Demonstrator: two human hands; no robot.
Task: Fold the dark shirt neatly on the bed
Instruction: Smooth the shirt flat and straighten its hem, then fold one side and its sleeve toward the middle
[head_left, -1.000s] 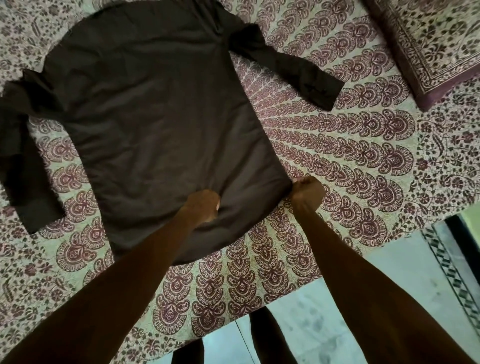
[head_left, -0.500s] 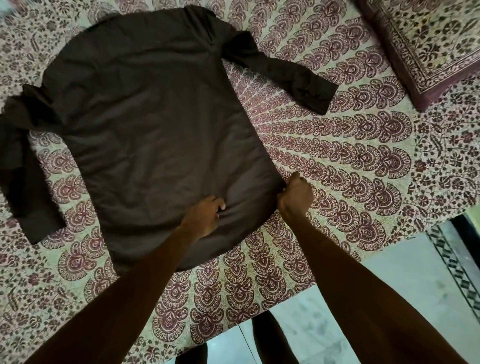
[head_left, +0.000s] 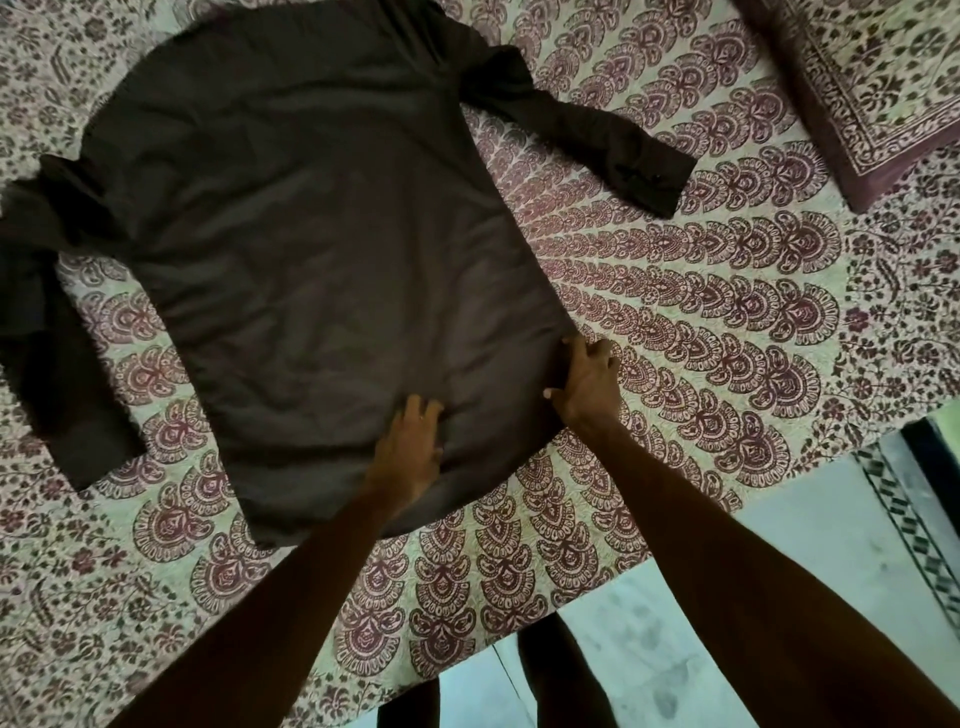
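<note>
The dark shirt (head_left: 311, 249) lies spread flat on the bed's patterned sheet (head_left: 701, 322), collar end far from me and hem near me. One sleeve (head_left: 597, 140) stretches out to the right; the other sleeve (head_left: 47, 338) bends down along the left. My left hand (head_left: 410, 447) rests palm down on the cloth just above the hem, fingers slightly apart. At the shirt's lower right corner my right hand (head_left: 587, 379) lies with fingers spread, touching the side edge. Neither hand has cloth pinched in it.
A pillow (head_left: 857, 78) in matching print lies at the far right corner. The bed's near edge runs diagonally at the lower right, with pale floor (head_left: 779, 571) beyond it. My legs stand against that edge.
Both hands, closed on the hem a second ago, have loosened and now lie flat with fingers out. The shirt's lower part looks smoother. The view shifted slightly.
</note>
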